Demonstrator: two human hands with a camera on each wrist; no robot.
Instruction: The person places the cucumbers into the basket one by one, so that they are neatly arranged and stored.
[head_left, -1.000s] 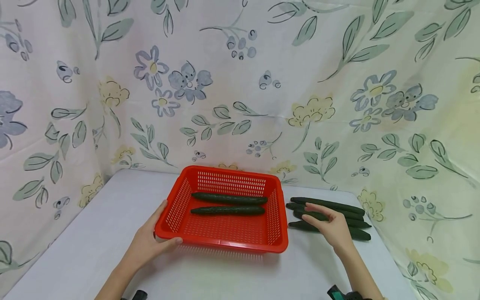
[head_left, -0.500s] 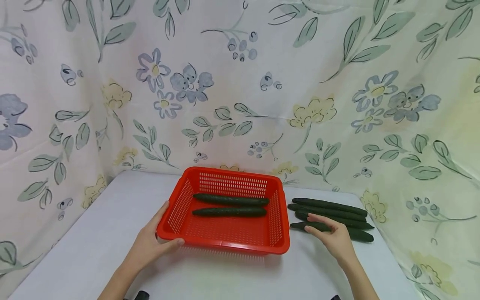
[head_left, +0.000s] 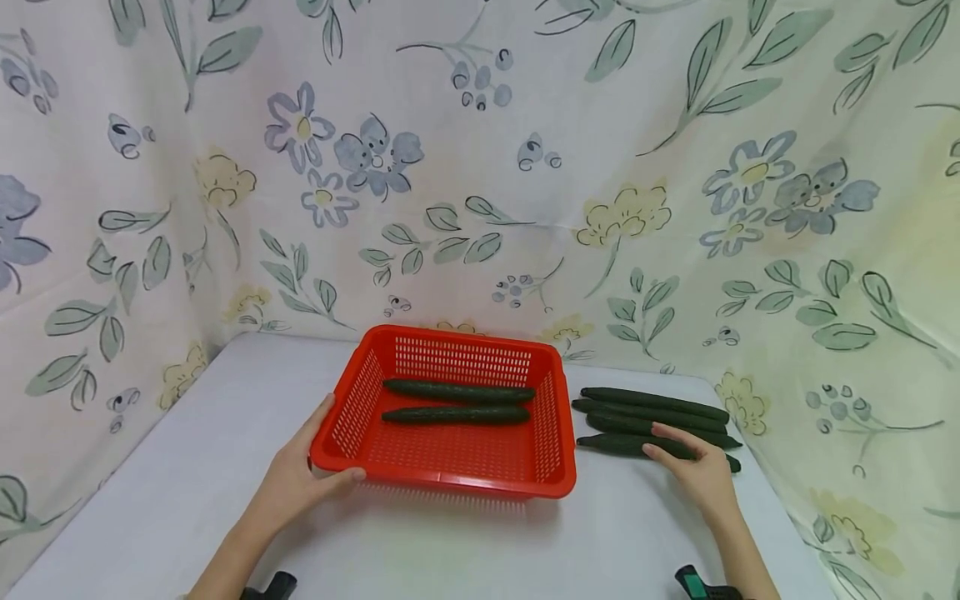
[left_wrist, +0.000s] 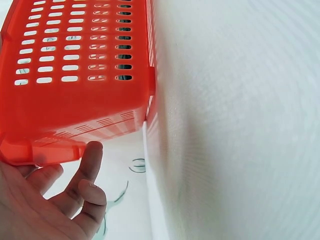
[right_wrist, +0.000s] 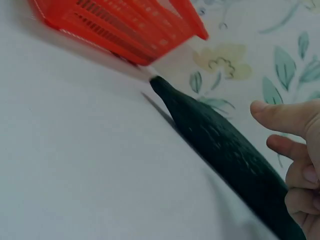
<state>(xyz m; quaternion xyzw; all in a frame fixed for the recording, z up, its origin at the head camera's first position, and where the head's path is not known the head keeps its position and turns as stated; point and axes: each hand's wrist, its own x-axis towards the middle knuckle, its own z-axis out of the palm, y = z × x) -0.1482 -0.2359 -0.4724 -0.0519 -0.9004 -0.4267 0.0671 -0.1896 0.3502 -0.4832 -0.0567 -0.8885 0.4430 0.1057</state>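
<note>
A red plastic basket [head_left: 442, 479] with slotted walls stands mid-table, two dark green cucumbers [head_left: 453, 415] lying in it. My left hand [head_left: 296, 475] holds the basket at its near left corner, thumb at the near rim and fingers along the left side; the left wrist view shows fingertips [left_wrist: 92, 150] at the rim. My right hand [head_left: 701, 475] hovers over the nearest cucumber [head_left: 611, 444] of several to the right of the basket. In the right wrist view thumb and index finger are spread beside that cucumber [right_wrist: 215, 135], the other fingers partly bent, gripping nothing.
Behind the nearest one lie more cucumbers [head_left: 652, 402], roughly side by side near the table's right edge. The white tabletop [head_left: 187, 467] meets a floral curtain [head_left: 480, 183] at the back and sides.
My right hand has moved right and lower, toward the right part of the nearest cucumber. My left hand and the basket have stayed put.
</note>
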